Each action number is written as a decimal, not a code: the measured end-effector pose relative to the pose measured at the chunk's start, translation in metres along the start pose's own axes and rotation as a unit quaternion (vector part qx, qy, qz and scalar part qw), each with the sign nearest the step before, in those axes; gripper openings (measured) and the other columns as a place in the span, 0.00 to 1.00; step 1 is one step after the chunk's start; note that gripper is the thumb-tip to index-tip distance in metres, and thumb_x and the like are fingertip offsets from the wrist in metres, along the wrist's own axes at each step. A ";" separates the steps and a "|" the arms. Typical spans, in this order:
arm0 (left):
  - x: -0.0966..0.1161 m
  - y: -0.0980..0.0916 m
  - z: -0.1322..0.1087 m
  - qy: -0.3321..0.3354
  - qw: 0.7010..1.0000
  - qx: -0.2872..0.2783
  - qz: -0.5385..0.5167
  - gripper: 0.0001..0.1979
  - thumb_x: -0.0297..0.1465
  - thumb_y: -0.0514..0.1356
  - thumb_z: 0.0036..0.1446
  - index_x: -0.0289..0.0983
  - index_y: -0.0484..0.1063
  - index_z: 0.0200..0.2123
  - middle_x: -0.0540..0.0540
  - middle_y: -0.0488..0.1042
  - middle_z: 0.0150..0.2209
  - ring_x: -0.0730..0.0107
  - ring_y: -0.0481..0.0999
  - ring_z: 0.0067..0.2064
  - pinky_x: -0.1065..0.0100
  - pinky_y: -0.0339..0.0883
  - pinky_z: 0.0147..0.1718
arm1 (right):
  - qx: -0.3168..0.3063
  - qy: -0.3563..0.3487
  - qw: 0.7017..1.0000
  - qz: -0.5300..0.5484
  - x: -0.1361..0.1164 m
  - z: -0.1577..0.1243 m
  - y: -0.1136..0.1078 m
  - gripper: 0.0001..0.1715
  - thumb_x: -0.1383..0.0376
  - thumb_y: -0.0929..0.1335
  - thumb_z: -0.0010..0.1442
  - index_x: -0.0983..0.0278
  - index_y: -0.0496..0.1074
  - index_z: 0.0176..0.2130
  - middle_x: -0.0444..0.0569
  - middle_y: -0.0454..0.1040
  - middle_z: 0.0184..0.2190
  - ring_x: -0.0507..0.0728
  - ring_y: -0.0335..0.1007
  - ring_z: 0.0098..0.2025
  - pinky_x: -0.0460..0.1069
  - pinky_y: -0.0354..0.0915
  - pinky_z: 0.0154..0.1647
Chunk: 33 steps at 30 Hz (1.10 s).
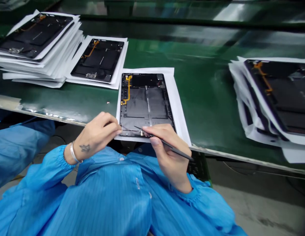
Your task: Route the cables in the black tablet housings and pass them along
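Note:
In front of me an open black tablet housing (137, 108) lies on a white sheet (178, 105), an orange flex cable (129, 90) running down its left side. My right hand (173, 152) grips black tweezers (175, 150); their thin tips point left over the housing's near edge, beside a small light-coloured part (142, 132). At the near left corner, my left hand (100, 131) is closed, its fingertips pinched together. A thin dark wire seems to run from those fingertips toward the small part, but what they hold is too small to make out.
A tall stack of housings (41, 36) with white sheets between them stands at the back left. Beside it lies another housing (101, 60) on paper. More layered housings (282, 95) sit at the right. The green bench (199, 82) has a tiny screw-like piece (108, 102) on it.

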State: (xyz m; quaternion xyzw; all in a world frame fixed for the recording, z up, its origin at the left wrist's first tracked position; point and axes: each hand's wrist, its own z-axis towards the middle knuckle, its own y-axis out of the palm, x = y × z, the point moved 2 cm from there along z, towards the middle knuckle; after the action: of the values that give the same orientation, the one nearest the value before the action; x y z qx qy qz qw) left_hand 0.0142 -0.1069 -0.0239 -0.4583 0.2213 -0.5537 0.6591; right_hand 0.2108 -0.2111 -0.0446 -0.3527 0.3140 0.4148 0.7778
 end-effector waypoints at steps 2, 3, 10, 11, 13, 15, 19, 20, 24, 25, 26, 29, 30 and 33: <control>-0.007 -0.006 0.005 -0.031 0.999 -0.001 -0.012 0.04 0.26 0.57 0.68 0.35 0.72 0.41 0.46 0.72 0.39 0.69 0.72 0.40 0.68 0.68 0.40 | 0.004 0.003 1.000 0.008 0.000 0.002 -0.001 0.15 0.72 0.68 0.66 0.58 0.78 0.49 0.46 0.80 0.42 0.55 0.74 0.43 0.52 0.69 0.45; -0.010 -0.008 0.008 -0.039 0.999 -0.010 -0.019 0.04 0.25 0.57 0.68 0.35 0.72 0.42 0.46 0.72 0.40 0.70 0.73 0.41 0.69 0.68 0.41 | 0.005 0.002 1.000 0.010 -0.001 0.003 -0.001 0.15 0.72 0.68 0.66 0.58 0.78 0.49 0.46 0.80 0.41 0.55 0.74 0.43 0.52 0.69 0.44; -0.020 -0.005 0.027 -0.023 0.984 -0.155 -0.084 0.03 0.28 0.57 0.67 0.38 0.71 0.43 0.47 0.69 0.42 0.68 0.72 0.42 0.68 0.67 0.41 | 0.001 -0.027 1.000 0.008 -0.003 0.008 0.003 0.14 0.69 0.67 0.67 0.56 0.78 0.48 0.46 0.80 0.38 0.56 0.74 0.41 0.54 0.69 0.43; -0.021 -0.003 0.030 -0.020 0.980 -0.176 -0.088 0.03 0.28 0.57 0.68 0.38 0.70 0.43 0.47 0.69 0.41 0.68 0.72 0.41 0.68 0.66 0.40 | 0.000 -0.028 1.000 0.006 -0.002 0.008 0.003 0.13 0.68 0.67 0.67 0.56 0.78 0.48 0.46 0.81 0.38 0.57 0.75 0.41 0.55 0.70 0.43; -0.025 -0.001 0.037 -0.010 0.973 -0.209 -0.092 0.03 0.29 0.55 0.68 0.38 0.70 0.41 0.47 0.68 0.41 0.67 0.71 0.40 0.67 0.66 0.39 | 0.002 -0.024 1.000 0.005 -0.001 0.008 0.002 0.13 0.67 0.67 0.67 0.56 0.79 0.48 0.47 0.80 0.38 0.57 0.75 0.41 0.55 0.70 0.42; -0.027 0.002 0.042 0.008 0.969 -0.229 -0.089 0.05 0.29 0.53 0.69 0.38 0.68 0.39 0.46 0.68 0.41 0.67 0.70 0.39 0.67 0.65 0.38 | 0.005 -0.018 1.000 0.006 0.000 0.007 0.000 0.13 0.68 0.67 0.67 0.57 0.79 0.48 0.47 0.80 0.39 0.57 0.75 0.42 0.55 0.70 0.43; -0.027 0.006 0.044 0.045 0.972 -0.230 -0.024 0.08 0.29 0.49 0.71 0.37 0.65 0.38 0.43 0.67 0.42 0.64 0.68 0.40 0.64 0.65 0.39 | 0.004 -0.011 1.000 -0.003 0.002 0.003 -0.006 0.15 0.71 0.67 0.66 0.57 0.78 0.49 0.47 0.79 0.41 0.56 0.74 0.44 0.54 0.70 0.45; -0.026 0.007 0.043 0.048 0.975 -0.219 -0.010 0.09 0.30 0.48 0.71 0.37 0.64 0.38 0.43 0.68 0.42 0.64 0.68 0.39 0.63 0.65 0.40 | 0.004 -0.018 1.000 -0.010 0.002 0.003 -0.008 0.15 0.71 0.67 0.66 0.58 0.77 0.48 0.48 0.78 0.42 0.57 0.73 0.45 0.54 0.70 0.46; -0.017 0.005 0.033 0.054 0.990 -0.130 0.007 0.10 0.29 0.47 0.72 0.38 0.62 0.36 0.46 0.68 0.35 0.66 0.66 0.35 0.65 0.63 0.37 | -0.022 -0.115 0.993 -0.027 -0.001 0.002 -0.007 0.17 0.74 0.64 0.67 0.61 0.74 0.52 0.53 0.77 0.44 0.61 0.72 0.55 0.59 0.70 0.53; -0.013 0.004 0.030 0.056 0.992 -0.109 0.004 0.10 0.29 0.47 0.72 0.38 0.62 0.37 0.47 0.67 0.33 0.66 0.66 0.34 0.66 0.63 0.35 | -0.039 -0.137 0.989 -0.031 -0.002 0.003 -0.005 0.19 0.75 0.63 0.67 0.62 0.72 0.54 0.53 0.78 0.42 0.61 0.73 0.53 0.58 0.70 0.51; -0.010 0.003 0.027 0.055 0.994 -0.091 -0.004 0.09 0.28 0.47 0.72 0.38 0.63 0.37 0.47 0.67 0.32 0.67 0.66 0.33 0.67 0.63 0.34 | -0.058 -0.150 0.986 -0.044 -0.002 0.005 -0.003 0.21 0.76 0.62 0.67 0.63 0.70 0.56 0.52 0.77 0.39 0.60 0.75 0.49 0.56 0.71 0.47; 0.000 0.000 0.018 0.022 0.997 -0.056 -0.049 0.07 0.26 0.49 0.71 0.37 0.65 0.39 0.47 0.70 0.33 0.69 0.69 0.35 0.69 0.65 0.36 | -0.108 -0.159 0.971 -0.143 0.001 0.011 0.009 0.23 0.77 0.59 0.67 0.65 0.69 0.57 0.51 0.76 0.36 0.57 0.70 0.36 0.53 0.67 0.35; 0.003 0.000 0.016 -0.002 0.997 -0.045 -0.067 0.06 0.26 0.50 0.71 0.37 0.66 0.40 0.47 0.71 0.35 0.70 0.71 0.36 0.69 0.66 0.37 | -0.119 -0.159 0.964 -0.179 0.002 0.013 0.013 0.23 0.77 0.58 0.67 0.66 0.70 0.56 0.52 0.77 0.36 0.57 0.68 0.36 0.53 0.65 0.34; 0.007 0.000 0.011 -0.081 0.990 -0.018 -0.113 0.03 0.26 0.55 0.69 0.38 0.67 0.43 0.48 0.73 0.37 0.73 0.73 0.36 0.71 0.68 0.37 | -0.137 -0.163 0.948 -0.236 0.003 0.020 0.025 0.17 0.76 0.60 0.66 0.67 0.74 0.46 0.54 0.77 0.39 0.58 0.64 0.37 0.54 0.62 0.34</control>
State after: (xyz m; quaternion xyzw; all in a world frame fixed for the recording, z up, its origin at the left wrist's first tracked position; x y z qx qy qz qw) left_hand 0.0245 -0.1091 -0.0169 -0.5350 0.1241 -0.5817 0.6000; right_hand 0.1948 -0.1836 -0.0429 -0.4470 0.0306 0.3102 0.8385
